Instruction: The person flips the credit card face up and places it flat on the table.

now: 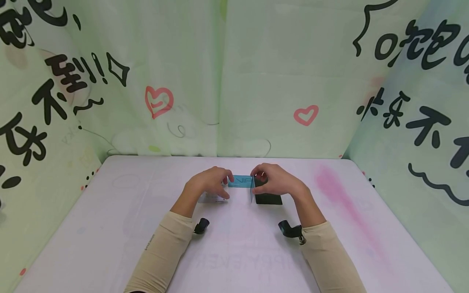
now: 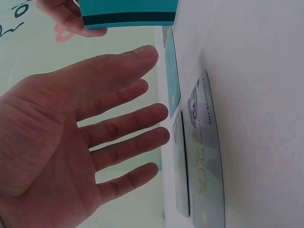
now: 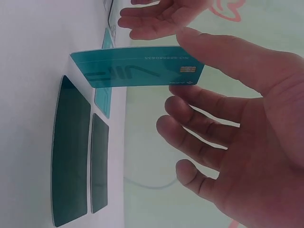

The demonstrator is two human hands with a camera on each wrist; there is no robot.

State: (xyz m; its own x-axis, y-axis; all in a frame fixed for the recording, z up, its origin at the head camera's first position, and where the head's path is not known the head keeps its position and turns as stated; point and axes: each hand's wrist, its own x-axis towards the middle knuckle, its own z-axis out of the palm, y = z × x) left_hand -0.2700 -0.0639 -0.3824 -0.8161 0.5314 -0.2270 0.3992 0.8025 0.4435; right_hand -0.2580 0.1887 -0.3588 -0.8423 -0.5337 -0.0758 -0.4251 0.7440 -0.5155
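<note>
Between thumb and index finger, my right hand [image 1: 277, 180] pinches a teal card [image 3: 137, 69] with a chip and printed number. It stands on edge in the head view, and its dark stripe faces the left wrist view. A similar teal card [image 1: 239, 181] marked VIP lies flat behind it. My left hand [image 1: 210, 182] hovers over two pale silver VIP cards, a nearer card [image 2: 203, 147] and a farther card [image 2: 180, 166], its fingers spread with nothing in them. Beneath the right hand lie a nearer dark green card [image 3: 71, 156] and a farther dark green card [image 3: 99, 164].
The cards lie toward the back of a white table [image 1: 234, 252] with a pink smear [image 1: 340, 199] on its right. A pale green curtain [image 1: 256, 81] with black writing and red hearts surrounds it. Black wrist mounts [image 1: 290, 230] jut inward from both sleeves.
</note>
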